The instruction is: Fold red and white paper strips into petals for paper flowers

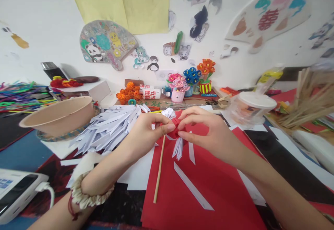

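My left hand [147,131] pinches a small piece of folded red paper [176,121] between thumb and fingers. From the other side, my right hand [210,129] has its fingertips closed on the same piece. Just below the fingers a bundle of pleated white paper [178,148] fans downward; how it joins the red piece is hidden. Behind them sits a crumpled-looking white paper piece [168,113]. A thin wooden stick [159,171] and a white paper strip [193,186] lie on a large red sheet [224,195] under my hands.
Left of my hands is a heap of folded white strips [109,129], beside a beige bowl [60,115]. A white device [21,195] with a cable is front left. Small potted craft flowers [179,87] line the wall. A lidded tub [254,108] stands right.
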`<state>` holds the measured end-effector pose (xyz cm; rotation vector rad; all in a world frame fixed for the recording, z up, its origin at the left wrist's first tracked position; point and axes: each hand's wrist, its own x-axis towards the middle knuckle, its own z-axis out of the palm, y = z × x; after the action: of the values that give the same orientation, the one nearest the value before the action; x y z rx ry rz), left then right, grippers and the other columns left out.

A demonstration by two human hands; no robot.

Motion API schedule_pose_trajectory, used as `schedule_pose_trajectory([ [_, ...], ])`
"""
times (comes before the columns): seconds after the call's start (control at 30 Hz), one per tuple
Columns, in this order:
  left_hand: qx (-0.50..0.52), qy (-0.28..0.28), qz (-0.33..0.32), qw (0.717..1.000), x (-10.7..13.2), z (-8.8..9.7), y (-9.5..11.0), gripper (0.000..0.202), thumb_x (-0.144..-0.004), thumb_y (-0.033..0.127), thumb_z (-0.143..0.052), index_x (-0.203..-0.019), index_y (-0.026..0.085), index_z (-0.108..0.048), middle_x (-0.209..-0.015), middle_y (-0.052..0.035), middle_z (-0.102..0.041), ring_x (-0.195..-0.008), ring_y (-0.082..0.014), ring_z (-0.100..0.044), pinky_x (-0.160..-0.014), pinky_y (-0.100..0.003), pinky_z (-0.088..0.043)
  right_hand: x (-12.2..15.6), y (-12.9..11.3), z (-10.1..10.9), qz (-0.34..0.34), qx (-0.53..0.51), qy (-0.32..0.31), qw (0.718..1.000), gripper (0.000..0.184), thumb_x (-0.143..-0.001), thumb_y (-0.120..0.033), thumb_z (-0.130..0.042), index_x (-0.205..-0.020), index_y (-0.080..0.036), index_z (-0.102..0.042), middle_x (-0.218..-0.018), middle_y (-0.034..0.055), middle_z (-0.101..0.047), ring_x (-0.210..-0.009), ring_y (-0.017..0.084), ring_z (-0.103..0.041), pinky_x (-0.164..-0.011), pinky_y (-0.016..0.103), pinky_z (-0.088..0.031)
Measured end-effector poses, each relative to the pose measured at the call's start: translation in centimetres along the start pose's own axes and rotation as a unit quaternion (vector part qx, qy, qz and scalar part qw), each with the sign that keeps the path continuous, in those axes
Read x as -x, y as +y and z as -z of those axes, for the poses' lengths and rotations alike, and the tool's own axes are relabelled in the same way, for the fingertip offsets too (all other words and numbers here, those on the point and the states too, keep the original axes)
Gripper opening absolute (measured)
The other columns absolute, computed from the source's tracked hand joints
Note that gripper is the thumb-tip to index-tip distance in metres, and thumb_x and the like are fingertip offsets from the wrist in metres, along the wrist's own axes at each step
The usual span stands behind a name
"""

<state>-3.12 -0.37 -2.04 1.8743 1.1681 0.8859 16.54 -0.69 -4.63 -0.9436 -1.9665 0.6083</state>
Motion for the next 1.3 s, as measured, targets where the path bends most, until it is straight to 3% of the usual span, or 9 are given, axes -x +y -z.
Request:
schedule_pose_trajectory([
  [0.37,-0.031,-0.008,-0.009,0.999,-0.12,-0.57,-0.16,0.023,-0.081,0.03,-0.064,-0.062,0.02,-0.071,-0.063,-0.0015,-0.069,-0.062,-0.0167,-0.054,-0.062,-0.029,-0.038,0.14,0.34,-0.44,-0.001,0.035,-0.026,0.999,0.015,-0.084,-0.012,-0.069,-0.075,-0.024,-0.071,-0.101,0.0033,-0.061,-0.093,0.021,-0.064,-0.079,0.037,-0.056],
  [0.67,0.006,-0.034,0.004,0.999,-0.19,-0.7,-0.12,0.024,-0.08,0.033,-0.065,-0.062,0.018,-0.071,-0.063,-0.0023,-0.068,-0.061,-0.0161,-0.053,-0.061,-0.028,-0.036,-0.03,0.41,-0.07,-0.005,-0.018,-0.056,0.998,0.015,-0.088,-0.017,-0.065,-0.074,-0.023,-0.068,-0.093,0.0025,-0.061,-0.084,0.019,-0.063,-0.074,0.036,-0.056],
  [0.87,0.042,-0.018,0.001,0.999,-0.07,-0.64,-0.48,0.029,-0.08,0.039,-0.067,-0.061,0.017,-0.067,-0.062,-0.0001,-0.062,-0.063,-0.0145,-0.048,-0.063,-0.027,-0.035,0.01,0.22,-0.17,-0.044,-0.07,-0.026,0.996,0.009,-0.083,-0.028,-0.072,-0.075,-0.025,-0.072,-0.101,0.0044,-0.063,-0.091,0.022,-0.064,-0.074,0.036,-0.057],
  [1.03,0.024,-0.043,0.01,0.999,-0.03,-0.48,-0.35,0.033,-0.079,0.045,-0.069,-0.062,0.016,-0.068,-0.062,-0.0003,-0.061,-0.064,-0.0145,-0.048,-0.064,-0.028,-0.034,-0.08,0.23,-0.07,-0.077,-0.145,-0.068,0.984,0.012,-0.085,-0.029,-0.071,-0.075,-0.023,-0.073,-0.1,0.0041,-0.063,-0.091,0.02,-0.062,-0.073,0.033,-0.052],
  [1.13,0.028,-0.053,0.01,0.998,0.0,-0.49,-0.24,0.032,-0.079,0.043,-0.07,-0.062,0.016,-0.068,-0.063,-0.0008,-0.063,-0.064,-0.0144,-0.049,-0.064,-0.028,-0.036,-0.17,0.38,0.06,-0.08,-0.175,-0.092,0.977,0.011,-0.085,-0.027,-0.07,-0.075,-0.022,-0.073,-0.096,0.0039,-0.062,-0.091,0.02,-0.06,-0.074,0.032,-0.049],
  [1.3,0.034,-0.017,-0.016,0.999,-0.05,-0.59,-0.43,0.023,-0.081,0.033,-0.068,-0.065,0.016,-0.067,-0.065,0.0003,-0.064,-0.063,-0.0132,-0.05,-0.063,-0.026,-0.036,-0.14,0.45,-0.09,-0.1,-0.206,-0.082,0.97,0.007,-0.084,-0.028,-0.071,-0.079,-0.024,-0.074,-0.096,0.003,-0.061,-0.087,0.019,-0.06,-0.075,0.034,-0.047],
])
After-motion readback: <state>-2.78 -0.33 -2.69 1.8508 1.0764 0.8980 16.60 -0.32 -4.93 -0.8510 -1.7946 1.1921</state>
